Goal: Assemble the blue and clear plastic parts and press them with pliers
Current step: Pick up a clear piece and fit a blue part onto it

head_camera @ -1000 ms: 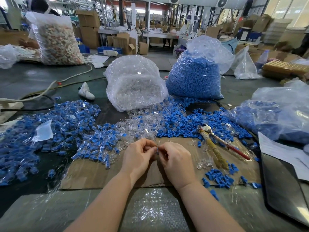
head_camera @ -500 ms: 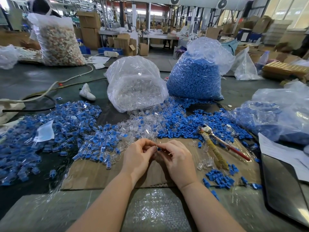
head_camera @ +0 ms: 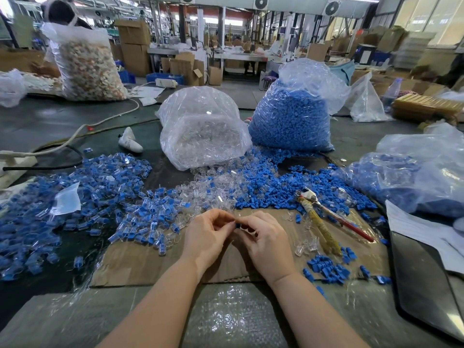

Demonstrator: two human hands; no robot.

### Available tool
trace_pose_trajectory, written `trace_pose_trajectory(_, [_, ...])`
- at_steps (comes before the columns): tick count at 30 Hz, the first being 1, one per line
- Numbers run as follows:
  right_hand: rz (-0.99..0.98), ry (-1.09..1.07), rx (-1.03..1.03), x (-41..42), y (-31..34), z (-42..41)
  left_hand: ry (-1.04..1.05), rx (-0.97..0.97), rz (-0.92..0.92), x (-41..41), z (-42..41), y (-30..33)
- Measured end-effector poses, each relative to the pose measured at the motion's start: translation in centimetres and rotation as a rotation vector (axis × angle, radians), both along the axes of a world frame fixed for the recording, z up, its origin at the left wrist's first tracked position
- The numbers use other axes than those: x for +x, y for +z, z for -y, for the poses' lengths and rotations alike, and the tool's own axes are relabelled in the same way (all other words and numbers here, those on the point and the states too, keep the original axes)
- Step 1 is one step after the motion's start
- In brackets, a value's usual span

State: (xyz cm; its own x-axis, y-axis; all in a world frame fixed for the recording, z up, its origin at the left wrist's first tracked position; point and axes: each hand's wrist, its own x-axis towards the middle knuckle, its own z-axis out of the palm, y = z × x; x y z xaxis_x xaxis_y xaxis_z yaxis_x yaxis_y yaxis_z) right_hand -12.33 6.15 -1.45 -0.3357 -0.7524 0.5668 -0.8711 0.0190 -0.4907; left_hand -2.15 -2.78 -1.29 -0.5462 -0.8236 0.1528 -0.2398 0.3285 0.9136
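Blue plastic part (head_camera: 237,225), only a sliver of it showing, sits pinched between the fingertips of both hands over the cardboard sheet (head_camera: 140,262) at the near edge of the desk (head_camera: 45,121). The left hand (head_camera: 206,237) and right hand (head_camera: 267,243) are curled nearly closed and meet thumb to thumb, which I take to be the push that seats the blue piece into a clear one; any clear piece is hidden behind the fingers, so I cannot tell whether the two are joined yet. The part's long axis seems to run left to right between the hands, though too little shows to be sure. Supplies lie within easy reach: the bag of clear parts (head_camera: 203,129) and the bag of blue parts (head_camera: 291,116) spill toward the worker, and the heap of assembled pieces (head_camera: 105,209) collects on the left. The pliers (head_camera: 324,219) lie untouched just right of the hands, jaws pointing away, handles toward the worker, ready for the right hand.
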Motion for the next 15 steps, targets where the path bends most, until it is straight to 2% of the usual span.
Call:
trace_pose_trajectory(4, [-0.035, -0.12, 0.019, -0.8, 0.5, -0.2, 0.001, 0.066, -0.027, 0.0, 0.1, 0.1])
trace_pose_trajectory(7, [-0.069, -0.375, 0.13, -2.8, 1.3, -1.0, -0.002, 0.111, -0.049, 0.0, 0.2, 0.2])
trace_pose_trajectory(11, [-0.091, -0.803, 0.602, -6.2, 2.4, -2.9, 0.0, 0.091, -0.029, -0.1, 0.2, 0.2])
trace_pose_trajectory(13, [-0.001, -0.856, 0.801, -7.5, 2.7, -3.5, -0.004, 0.111, -0.053, -0.1, 0.1, 0.3])
trace_pose_trajectory(15, [0.055, -0.857, 0.896, -8.4, 2.9, -3.7, -0.007, 0.134, -0.071, -0.1, 0.1, 0.4])
